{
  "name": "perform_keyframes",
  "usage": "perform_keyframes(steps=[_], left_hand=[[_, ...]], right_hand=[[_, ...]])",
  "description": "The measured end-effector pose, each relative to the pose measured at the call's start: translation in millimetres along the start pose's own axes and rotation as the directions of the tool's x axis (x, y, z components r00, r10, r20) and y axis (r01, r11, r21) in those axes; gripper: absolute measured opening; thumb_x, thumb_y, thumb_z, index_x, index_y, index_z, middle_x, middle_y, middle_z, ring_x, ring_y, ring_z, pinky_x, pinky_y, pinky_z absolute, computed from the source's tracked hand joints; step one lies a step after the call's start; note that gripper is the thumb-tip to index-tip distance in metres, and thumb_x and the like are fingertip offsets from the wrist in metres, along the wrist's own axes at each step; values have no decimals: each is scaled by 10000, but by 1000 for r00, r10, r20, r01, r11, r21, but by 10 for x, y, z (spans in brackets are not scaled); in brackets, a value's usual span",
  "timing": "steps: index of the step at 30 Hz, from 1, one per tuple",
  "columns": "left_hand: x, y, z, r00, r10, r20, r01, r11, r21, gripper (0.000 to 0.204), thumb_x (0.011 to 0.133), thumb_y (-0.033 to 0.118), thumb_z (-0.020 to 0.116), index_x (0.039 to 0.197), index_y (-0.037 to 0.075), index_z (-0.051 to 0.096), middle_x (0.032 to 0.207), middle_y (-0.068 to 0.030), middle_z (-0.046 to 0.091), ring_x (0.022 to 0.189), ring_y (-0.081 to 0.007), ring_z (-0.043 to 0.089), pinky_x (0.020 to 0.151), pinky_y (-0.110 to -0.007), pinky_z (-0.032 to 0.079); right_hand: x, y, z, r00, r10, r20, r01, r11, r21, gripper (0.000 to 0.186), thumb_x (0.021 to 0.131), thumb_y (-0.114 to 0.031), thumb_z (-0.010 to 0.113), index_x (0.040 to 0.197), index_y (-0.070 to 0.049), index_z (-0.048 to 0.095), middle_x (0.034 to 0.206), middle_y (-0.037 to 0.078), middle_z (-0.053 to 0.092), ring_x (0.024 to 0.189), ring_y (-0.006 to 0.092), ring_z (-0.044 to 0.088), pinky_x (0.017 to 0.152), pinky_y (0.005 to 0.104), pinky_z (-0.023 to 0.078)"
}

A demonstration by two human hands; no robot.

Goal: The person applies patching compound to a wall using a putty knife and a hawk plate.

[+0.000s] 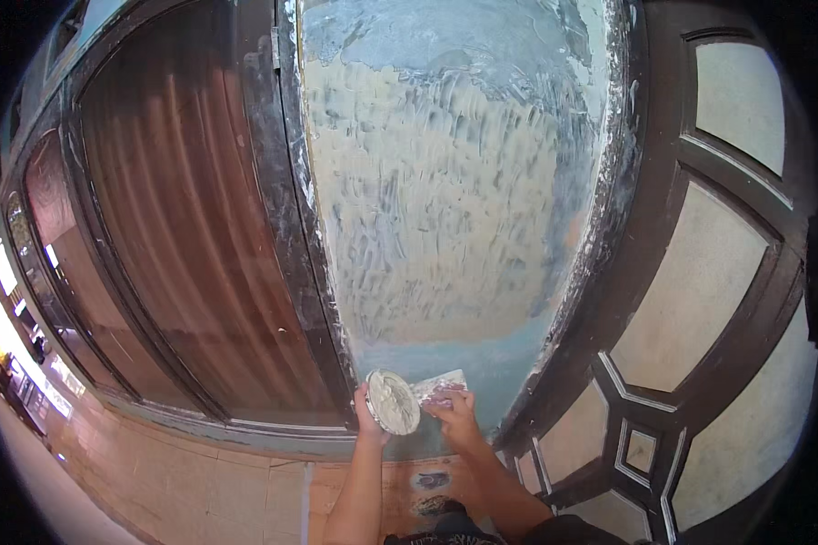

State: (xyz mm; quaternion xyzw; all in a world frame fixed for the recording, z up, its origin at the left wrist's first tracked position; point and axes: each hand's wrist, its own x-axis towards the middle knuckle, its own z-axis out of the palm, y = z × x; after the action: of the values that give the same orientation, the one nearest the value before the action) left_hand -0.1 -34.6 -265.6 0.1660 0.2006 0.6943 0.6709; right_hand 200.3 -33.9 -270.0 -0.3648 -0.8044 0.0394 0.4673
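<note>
My left hand (pixel 366 416) is closed around the side of a round white container (pixel 394 402) that holds pale, creamy putty and is tilted toward me. In my right hand (pixel 457 421) is a putty knife (pixel 447 379), its wide flat blade smeared with putty, just right of the container's rim. Both hands are low in front of a wall panel (pixel 436 200). Streaky beige putty covers the panel's middle, with blue-grey surface above and a bluish strip along the bottom. I cannot tell whether the blade touches the container or the wall.
A dark-framed glass door or window with a brown curtain (pixel 186 227) stands left of the panel. At the right is a dark wooden door (pixel 650 300) with pale inset panes. Putty-spattered frame posts (pixel 600 209) edge the panel. Tiled floor (pixel 209 486) lies below.
</note>
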Motion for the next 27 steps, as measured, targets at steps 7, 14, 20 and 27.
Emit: perform_keyframes(steps=[7, 14, 20, 27], left_hand=[[132, -69, 152, 999, 14, -49, -10, 997, 82, 574, 986, 550, 421, 1228, 66, 614, 1117, -115, 678, 1038, -273, 651, 951, -427, 510], [268, -131, 259, 998, -21, -55, 27, 994, 103, 612, 988, 558, 385, 1275, 61, 598, 1173, -127, 674, 1098, -281, 641, 1001, -430, 487], [459, -246, 288, 999, 27, -20, -26, 997, 67, 636, 983, 562, 378, 1307, 57, 588, 1238, -133, 657, 1148, -297, 622, 1026, -441, 473], [542, -404, 255, 999, 12, -32, -13, 999, -43, 684, 978, 566, 367, 1383, 50, 559, 1314, -152, 639, 1219, -323, 602, 1081, -460, 450]], right_hand=[[105, 223, 21, 977, -89, 194, 92, 996, -7, 464, 754, 63, 640, 1116, -198, 768, 1184, 103, 620, 1153, 356, 482, 975, 418, 473], [190, 458, 119, 987, -114, 112, 116, 993, -13, 450, 757, 43, 663, 1112, -212, 768, 1198, 93, 627, 1163, 358, 499, 991, 433, 475], [400, 675, 102, 987, -139, 86, 140, 990, 0, 502, 706, 63, 658, 1110, -209, 776, 1193, 97, 622, 1142, 355, 491, 1029, 454, 429], [705, 784, -47, 985, -173, -2, 173, 985, -21, 497, 684, 66, 640, 1074, -202, 792, 1177, 81, 610, 1131, 333, 471, 1005, 420, 408]])
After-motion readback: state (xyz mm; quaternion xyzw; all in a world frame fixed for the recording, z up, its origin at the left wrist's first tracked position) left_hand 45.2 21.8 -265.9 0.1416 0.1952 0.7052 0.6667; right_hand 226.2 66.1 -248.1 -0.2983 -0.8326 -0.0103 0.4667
